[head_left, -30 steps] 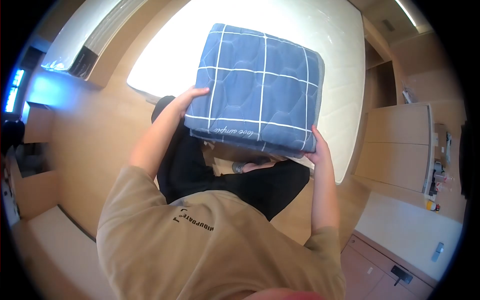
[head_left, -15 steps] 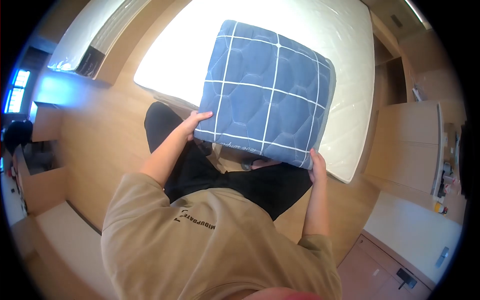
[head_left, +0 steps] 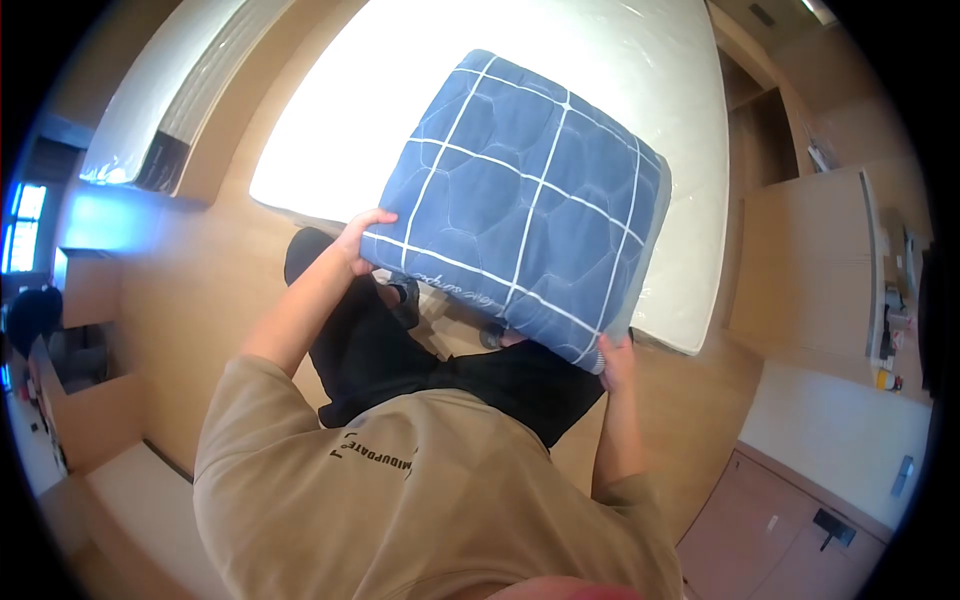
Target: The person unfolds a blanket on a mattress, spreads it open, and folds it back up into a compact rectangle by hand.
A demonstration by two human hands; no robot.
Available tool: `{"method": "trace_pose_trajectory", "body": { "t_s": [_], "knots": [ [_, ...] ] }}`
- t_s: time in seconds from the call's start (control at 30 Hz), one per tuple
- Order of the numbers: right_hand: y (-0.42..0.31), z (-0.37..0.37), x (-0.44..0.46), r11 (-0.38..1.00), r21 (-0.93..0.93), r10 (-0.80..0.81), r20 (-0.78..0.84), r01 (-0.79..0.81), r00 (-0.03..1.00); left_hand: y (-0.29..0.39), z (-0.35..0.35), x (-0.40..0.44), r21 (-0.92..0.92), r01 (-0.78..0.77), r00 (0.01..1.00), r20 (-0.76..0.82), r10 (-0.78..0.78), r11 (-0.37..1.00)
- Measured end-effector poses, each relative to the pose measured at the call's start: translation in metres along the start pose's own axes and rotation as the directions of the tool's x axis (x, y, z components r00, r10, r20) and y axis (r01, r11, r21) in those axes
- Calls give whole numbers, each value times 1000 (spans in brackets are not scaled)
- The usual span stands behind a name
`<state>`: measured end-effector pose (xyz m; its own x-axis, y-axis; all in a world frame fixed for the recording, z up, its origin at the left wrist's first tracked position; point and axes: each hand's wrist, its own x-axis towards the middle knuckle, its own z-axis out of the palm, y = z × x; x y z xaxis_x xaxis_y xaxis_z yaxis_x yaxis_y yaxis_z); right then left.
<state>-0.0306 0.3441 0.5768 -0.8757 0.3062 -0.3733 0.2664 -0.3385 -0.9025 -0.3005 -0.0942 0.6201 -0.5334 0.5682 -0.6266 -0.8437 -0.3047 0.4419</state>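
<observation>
A folded blue quilted mattress pad [head_left: 520,190] with white grid lines is held out in front of me, over the near part of a white mattress [head_left: 340,110]. Small white lettering shows along the pad's near side. My left hand [head_left: 362,243] grips its near left corner, thumb on top and the other fingers partly hidden at the edge. At the near right corner my right hand [head_left: 617,362] is closed on the pad's edge, its fingers partly out of sight.
My legs in black trousers [head_left: 400,355] are bent below the pad, beside the mattress. A second plastic-wrapped mattress [head_left: 165,85] lies on a wooden base at the upper left. Wooden cabinets [head_left: 800,260] stand on the right, and a door [head_left: 790,500] is at the lower right.
Both hands still hold the pad. Its near side has come closer to me, and it has turned slightly, the right corner lower in view. The whole view has shifted a little.
</observation>
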Motion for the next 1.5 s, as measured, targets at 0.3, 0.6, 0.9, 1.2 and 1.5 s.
{"method": "trace_pose_trajectory", "body": {
  "t_s": [0.3, 0.6, 0.9, 1.2, 1.5],
  "knots": [
    [-134, 22, 51, 864, -449, 193, -123, -228, 973, 17, -32, 19, 452, 238, 969, -57, -239, 859],
    [-219, 70, 246, 804, -536, 12, -419, -258, 908, 168, 106, 113, 821, -96, 938, -114, 326, 563],
    [-181, 30, 264, 962, -265, -2, -238, -63, 971, 229, 169, 245, 943, 185, 932, -257, 256, 276],
    [-151, 46, 247, 941, -251, -317, -416, 227, 852, 52, 447, 291, 775, -162, 955, 279, 101, -610],
    [-152, -11, 267, 941, -253, -313, -404, 223, 860, 5, 490, 376, 532, 85, 984, -178, -14, -842]
  ]
}}
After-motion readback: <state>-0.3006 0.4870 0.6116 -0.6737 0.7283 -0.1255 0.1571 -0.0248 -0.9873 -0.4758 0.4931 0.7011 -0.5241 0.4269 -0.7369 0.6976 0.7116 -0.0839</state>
